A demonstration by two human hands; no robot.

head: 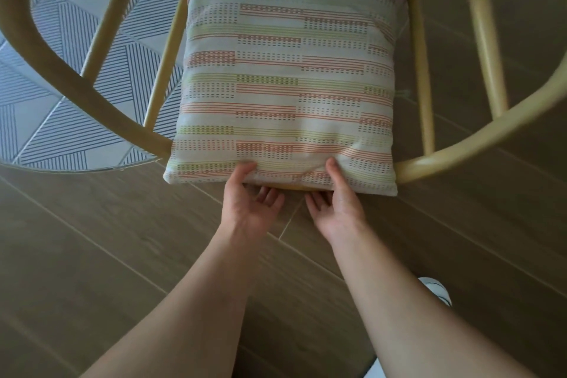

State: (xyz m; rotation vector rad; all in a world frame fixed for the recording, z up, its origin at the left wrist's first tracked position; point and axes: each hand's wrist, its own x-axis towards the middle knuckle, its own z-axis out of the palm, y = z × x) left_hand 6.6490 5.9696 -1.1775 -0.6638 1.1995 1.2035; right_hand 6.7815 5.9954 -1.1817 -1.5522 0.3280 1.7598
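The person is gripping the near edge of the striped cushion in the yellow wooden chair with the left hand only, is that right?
Not quite: both hands grip it. The head view shows the left hand and the right hand each pinching the near edge of the striped cushion in the yellow wooden chair.

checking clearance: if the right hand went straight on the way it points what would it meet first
The striped cushion: the right hand has its thumb on the near edge, fingers apparently beneath; depth there is unclear.
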